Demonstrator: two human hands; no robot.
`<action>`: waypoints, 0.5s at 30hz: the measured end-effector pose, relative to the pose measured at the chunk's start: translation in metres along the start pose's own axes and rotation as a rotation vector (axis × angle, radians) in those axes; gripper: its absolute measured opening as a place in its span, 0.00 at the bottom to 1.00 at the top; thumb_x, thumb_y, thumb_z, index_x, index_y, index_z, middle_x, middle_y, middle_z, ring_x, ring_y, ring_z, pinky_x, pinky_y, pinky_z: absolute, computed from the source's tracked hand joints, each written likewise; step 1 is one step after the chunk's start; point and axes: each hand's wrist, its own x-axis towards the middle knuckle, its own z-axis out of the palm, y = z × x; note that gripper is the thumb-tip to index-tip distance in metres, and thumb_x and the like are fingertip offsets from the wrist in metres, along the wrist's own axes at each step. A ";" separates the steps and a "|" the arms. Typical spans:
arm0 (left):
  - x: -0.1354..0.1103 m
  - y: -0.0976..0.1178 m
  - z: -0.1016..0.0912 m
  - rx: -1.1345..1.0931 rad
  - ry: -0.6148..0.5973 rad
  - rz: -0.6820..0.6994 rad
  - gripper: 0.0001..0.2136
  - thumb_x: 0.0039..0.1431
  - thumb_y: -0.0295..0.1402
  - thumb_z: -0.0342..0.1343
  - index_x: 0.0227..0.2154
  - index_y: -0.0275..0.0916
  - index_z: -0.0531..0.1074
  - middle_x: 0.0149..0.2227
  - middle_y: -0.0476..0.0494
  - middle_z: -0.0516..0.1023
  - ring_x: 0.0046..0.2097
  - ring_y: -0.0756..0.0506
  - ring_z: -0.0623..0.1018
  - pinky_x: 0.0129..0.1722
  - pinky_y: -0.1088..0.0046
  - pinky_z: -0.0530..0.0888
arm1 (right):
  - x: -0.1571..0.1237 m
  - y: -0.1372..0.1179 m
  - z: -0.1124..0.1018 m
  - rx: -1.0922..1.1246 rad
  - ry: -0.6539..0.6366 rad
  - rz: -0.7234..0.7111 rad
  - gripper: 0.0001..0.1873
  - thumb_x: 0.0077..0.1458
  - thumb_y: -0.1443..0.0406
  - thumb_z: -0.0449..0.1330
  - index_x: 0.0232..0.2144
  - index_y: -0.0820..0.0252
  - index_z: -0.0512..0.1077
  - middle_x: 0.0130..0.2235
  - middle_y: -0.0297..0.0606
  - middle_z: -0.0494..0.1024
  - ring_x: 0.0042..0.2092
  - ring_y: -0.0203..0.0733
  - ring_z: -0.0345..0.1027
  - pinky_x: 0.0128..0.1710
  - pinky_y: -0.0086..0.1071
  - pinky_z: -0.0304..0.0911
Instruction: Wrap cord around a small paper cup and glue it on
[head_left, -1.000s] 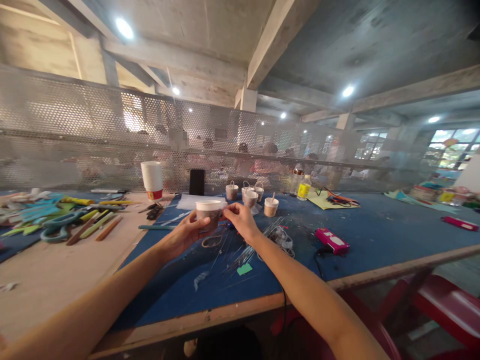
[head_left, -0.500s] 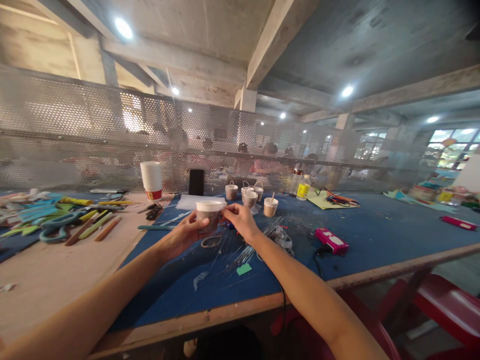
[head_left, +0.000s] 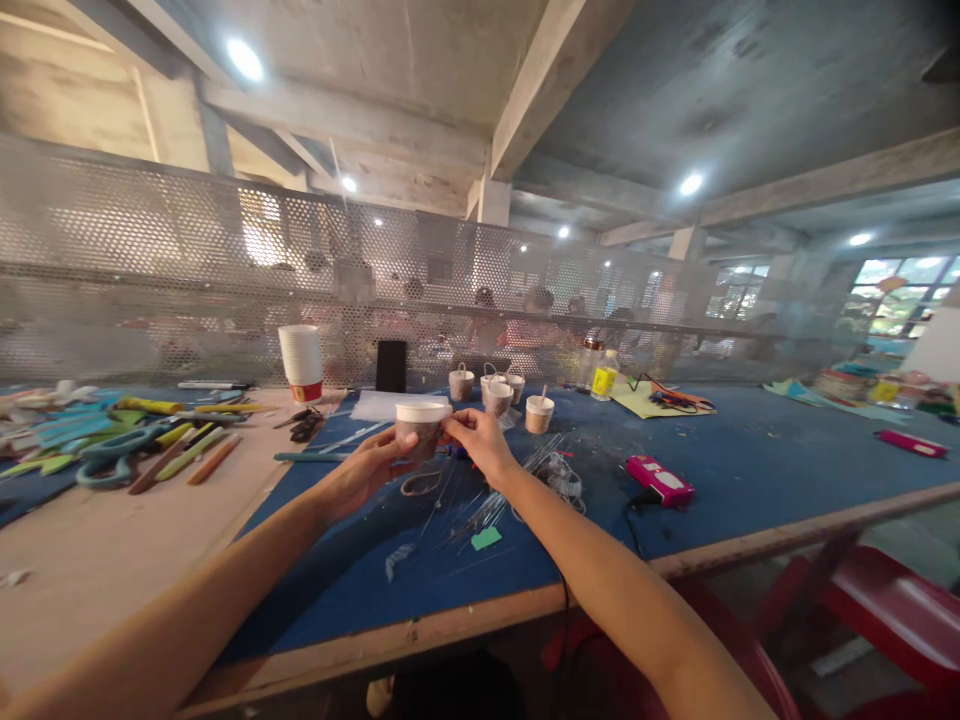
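Both my arms reach out over the blue table [head_left: 750, 470]. My left hand [head_left: 367, 470] is closed around the side of a small paper cup [head_left: 420, 425] with a brown wrap and a white rim, held just above the table. My right hand [head_left: 476, 440] pinches the cup's right side near the rim, fingers pressed together. Thin clear sticks [head_left: 480, 505] and a brown loop [head_left: 420, 485] lie on the table under my hands.
Several similar small cups [head_left: 499, 390] stand behind, with a stack of white cups [head_left: 301, 362] and a black box [head_left: 391, 365] at the left. Scissors and coloured sticks [head_left: 142, 445] lie far left. A pink device [head_left: 660, 480] lies right. A perforated metal screen [head_left: 187, 270] backs the table.
Nothing has visibly changed; both hands stay on the cup, and the view has shifted only slightly.
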 end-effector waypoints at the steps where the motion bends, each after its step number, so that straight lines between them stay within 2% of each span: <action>1: 0.000 0.000 0.001 -0.001 0.000 0.008 0.25 0.56 0.43 0.67 0.55 0.38 0.76 0.58 0.32 0.78 0.60 0.32 0.75 0.55 0.58 0.73 | 0.000 0.000 0.000 -0.012 0.006 -0.006 0.14 0.48 0.56 0.68 0.27 0.60 0.74 0.26 0.34 0.79 0.31 0.40 0.75 0.35 0.31 0.68; 7: 0.001 -0.002 0.007 -0.064 0.000 0.021 0.24 0.56 0.42 0.67 0.54 0.39 0.75 0.56 0.32 0.79 0.57 0.32 0.78 0.54 0.55 0.75 | 0.000 0.004 0.002 -0.006 0.007 -0.018 0.13 0.49 0.57 0.68 0.28 0.60 0.73 0.25 0.32 0.78 0.30 0.39 0.75 0.34 0.31 0.68; 15: 0.004 -0.014 0.007 0.035 0.082 0.027 0.26 0.50 0.37 0.71 0.52 0.39 0.75 0.52 0.33 0.81 0.51 0.36 0.81 0.47 0.61 0.77 | -0.006 0.005 0.010 -0.124 -0.038 -0.017 0.09 0.52 0.60 0.65 0.28 0.59 0.72 0.26 0.33 0.79 0.31 0.40 0.76 0.36 0.31 0.68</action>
